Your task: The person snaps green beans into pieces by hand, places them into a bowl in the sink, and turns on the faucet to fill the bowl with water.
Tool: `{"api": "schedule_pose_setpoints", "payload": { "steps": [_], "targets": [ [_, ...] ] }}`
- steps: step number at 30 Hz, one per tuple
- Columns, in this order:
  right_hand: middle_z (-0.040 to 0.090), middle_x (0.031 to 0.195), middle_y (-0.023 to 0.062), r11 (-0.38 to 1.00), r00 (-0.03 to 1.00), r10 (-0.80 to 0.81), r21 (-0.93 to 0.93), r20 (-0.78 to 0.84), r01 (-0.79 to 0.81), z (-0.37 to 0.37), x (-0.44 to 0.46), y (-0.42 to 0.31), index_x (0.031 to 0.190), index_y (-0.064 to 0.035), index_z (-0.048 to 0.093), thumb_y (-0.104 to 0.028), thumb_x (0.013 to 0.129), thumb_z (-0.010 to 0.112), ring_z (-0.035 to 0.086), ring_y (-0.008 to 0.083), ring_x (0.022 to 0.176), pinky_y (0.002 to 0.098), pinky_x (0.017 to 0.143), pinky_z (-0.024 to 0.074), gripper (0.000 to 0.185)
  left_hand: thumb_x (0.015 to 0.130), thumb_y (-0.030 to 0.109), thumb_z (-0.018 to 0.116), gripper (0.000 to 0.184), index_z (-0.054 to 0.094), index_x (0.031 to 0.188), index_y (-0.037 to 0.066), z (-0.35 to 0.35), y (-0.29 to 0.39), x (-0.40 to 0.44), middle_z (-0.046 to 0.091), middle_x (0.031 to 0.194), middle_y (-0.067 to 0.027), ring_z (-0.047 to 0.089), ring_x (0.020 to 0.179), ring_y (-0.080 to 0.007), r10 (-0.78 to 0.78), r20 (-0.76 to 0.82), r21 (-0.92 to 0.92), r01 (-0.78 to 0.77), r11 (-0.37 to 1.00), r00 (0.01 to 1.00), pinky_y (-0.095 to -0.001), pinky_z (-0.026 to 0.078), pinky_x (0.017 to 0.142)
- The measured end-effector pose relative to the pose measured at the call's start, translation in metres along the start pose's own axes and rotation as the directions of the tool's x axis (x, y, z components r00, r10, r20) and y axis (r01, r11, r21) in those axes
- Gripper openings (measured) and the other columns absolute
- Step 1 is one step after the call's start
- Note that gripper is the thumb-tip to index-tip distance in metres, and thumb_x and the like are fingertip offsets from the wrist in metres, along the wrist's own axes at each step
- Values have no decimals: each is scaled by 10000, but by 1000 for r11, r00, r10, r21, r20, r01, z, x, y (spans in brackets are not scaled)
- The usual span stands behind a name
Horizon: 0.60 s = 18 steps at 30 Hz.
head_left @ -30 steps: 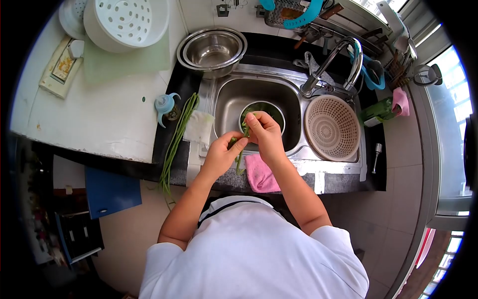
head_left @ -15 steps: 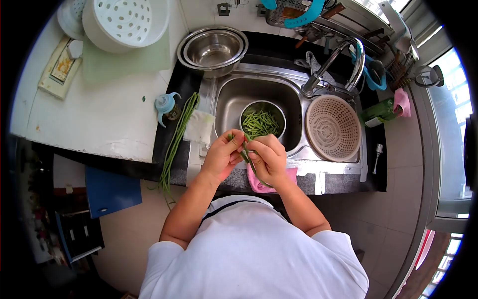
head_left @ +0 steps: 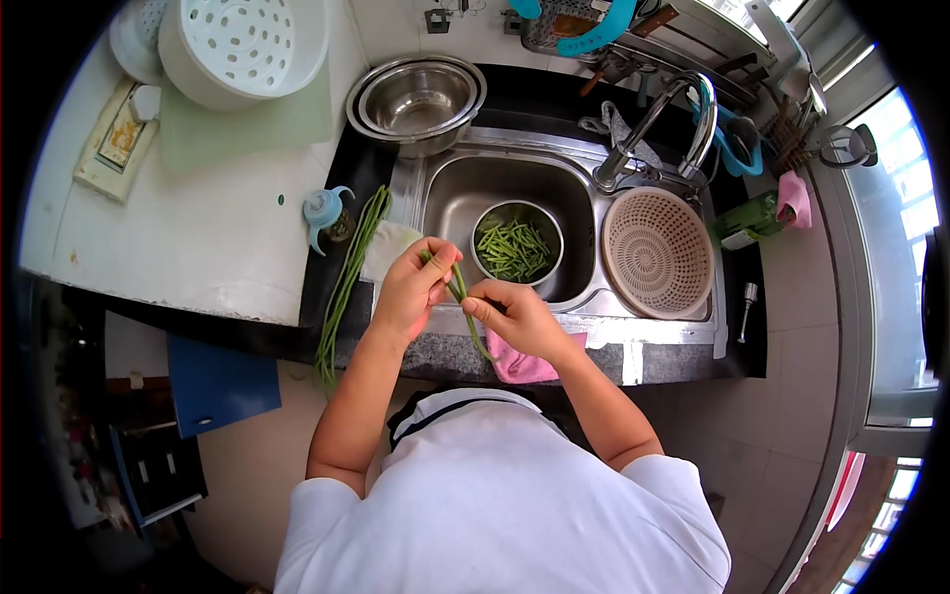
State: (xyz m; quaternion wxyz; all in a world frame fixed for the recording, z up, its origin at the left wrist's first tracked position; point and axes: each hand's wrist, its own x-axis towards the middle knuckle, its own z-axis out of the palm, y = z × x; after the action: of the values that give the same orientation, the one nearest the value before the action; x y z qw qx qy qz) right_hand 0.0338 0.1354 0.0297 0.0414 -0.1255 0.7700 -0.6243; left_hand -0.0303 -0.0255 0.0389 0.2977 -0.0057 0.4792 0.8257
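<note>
Green bean strands (head_left: 468, 315) hang between my two hands in front of the sink. My left hand (head_left: 416, 287) is closed on their upper end, near the white cloth (head_left: 388, 249). Lower down, my right hand (head_left: 517, 315) pinches the same strands, above the pink cloth (head_left: 524, 362). A steel bowl (head_left: 557, 259) stands in the sink (head_left: 450, 193), holding many short green pieces (head_left: 513, 249). Long uncut beans (head_left: 348, 287) lie on the dark counter to the left of my left hand.
Nested steel basins (head_left: 416, 104) stand behind the sink at the left. A beige colander (head_left: 658, 254) sits right of the bowl, near the faucet (head_left: 653, 124). A blue-topped bottle (head_left: 325, 210) is beside the long beans. White perforated steamer (head_left: 242, 45) at the upper left.
Both hands have moved back from over the bowl toward the counter edge, uncovering the cut pieces. Over the last half second my left hand moved left and up, away from my right hand.
</note>
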Motion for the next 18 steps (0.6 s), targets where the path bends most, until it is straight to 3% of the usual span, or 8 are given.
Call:
{"api": "schedule_pose_setpoints", "payload": {
  "steps": [3,7,9,10,13,14,16,18],
  "targets": [
    [531,647,68,998,992,66,-3,-106,-67,7,0,1,843,25,590,-210,863,582,456,111,558,268,513,394,236,867,190,585,143,543,853,54,-2,-2,-2,449,659,26,338,499,-26,62,-50,6,-62,998,997,-164,281,451],
    [522,632,32,998,995,64,8,-72,-64,9,0,5,843,21,590,-217,872,573,442,94,557,254,502,379,240,852,172,607,142,520,849,58,-2,-9,-4,463,654,23,360,506,-25,163,-135,34,-160,987,977,-165,290,452],
    [499,619,-17,974,951,120,220,-287,-56,10,4,15,841,-4,598,-232,881,564,413,64,537,218,481,342,234,854,171,604,144,513,848,59,1,-14,-7,466,650,22,366,509,-25,201,-148,37,-197,980,968,-165,292,453],
    [461,605,-51,887,931,254,448,-262,-116,7,5,17,829,-39,591,-247,884,561,367,36,506,192,448,280,218,861,173,596,143,510,851,59,5,-21,-11,468,647,23,371,510,-26,296,-136,136,-278,951,945,-165,296,456],
    [381,558,-63,673,856,387,740,-344,-7,6,14,19,811,-69,546,-246,893,542,286,23,456,200,416,210,195,881,182,567,145,502,856,55,12,-32,-13,469,647,29,387,529,-28,434,-136,301,-381,874,890,-161,310,471],
    [354,546,-67,593,798,453,803,-398,64,1,19,21,806,-75,531,-242,896,535,261,25,444,205,409,193,190,885,189,560,150,501,860,54,12,-34,-14,471,654,31,391,536,-28,448,-162,301,-388,871,880,-161,314,476],
    [331,542,-69,609,781,423,782,-460,131,-16,22,27,804,-77,522,-238,901,526,240,28,436,200,408,185,187,890,197,552,155,500,864,54,5,-37,-16,471,661,32,392,544,-28,419,-142,334,-355,873,897,-162,317,480],
    [324,546,-67,679,855,387,734,-344,-12,-23,18,24,788,-71,513,-260,897,535,248,25,443,194,406,180,220,895,206,544,161,499,868,53,-2,-36,-15,471,668,33,394,552,-27,387,-129,366,-319,874,913,-162,320,484]
  ]
}}
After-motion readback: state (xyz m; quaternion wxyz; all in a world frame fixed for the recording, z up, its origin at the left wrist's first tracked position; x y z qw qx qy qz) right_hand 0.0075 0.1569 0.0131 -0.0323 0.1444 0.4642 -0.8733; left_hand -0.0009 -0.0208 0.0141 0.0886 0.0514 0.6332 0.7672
